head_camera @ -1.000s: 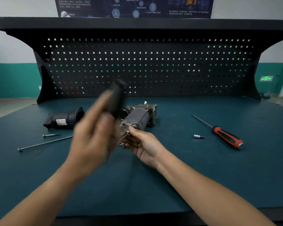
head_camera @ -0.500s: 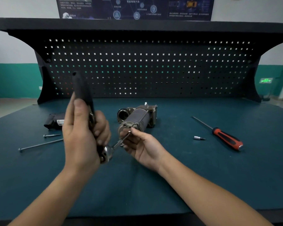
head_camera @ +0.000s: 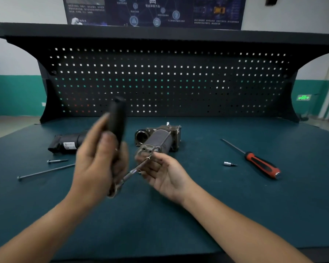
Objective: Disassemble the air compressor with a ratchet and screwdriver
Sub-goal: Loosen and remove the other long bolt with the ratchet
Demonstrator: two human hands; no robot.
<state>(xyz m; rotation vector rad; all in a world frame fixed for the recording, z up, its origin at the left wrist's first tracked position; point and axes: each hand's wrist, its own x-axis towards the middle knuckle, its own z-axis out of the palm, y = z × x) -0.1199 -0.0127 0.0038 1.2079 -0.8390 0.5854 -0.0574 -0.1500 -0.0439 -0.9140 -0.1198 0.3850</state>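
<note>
The air compressor (head_camera: 160, 139), a grey metal cylinder on a square block, lies mid-table with its end cap toward me. My left hand (head_camera: 99, 160) grips the black-handled ratchet (head_camera: 117, 120), handle pointing up and blurred. The ratchet's head sits low, and a thin extension shaft (head_camera: 136, 170) runs from it up to a bolt on the end cap. My right hand (head_camera: 163, 173) lies palm-up under the shaft, fingertips pinching it near the cap. A red-and-black screwdriver (head_camera: 260, 164) lies on the table to the right.
A black cylindrical part (head_camera: 66, 144) lies at the left behind my left hand. In front of it lie a short bolt (head_camera: 57, 160) and a long bolt (head_camera: 46, 171). A small socket bit (head_camera: 229, 164) rests near the screwdriver. A black pegboard (head_camera: 169, 80) backs the green table (head_camera: 217, 215).
The ratchet handle swung left, then back right toward the compressor while its extension stayed on the end-cap bolt. My right hand stayed at the shaft.
</note>
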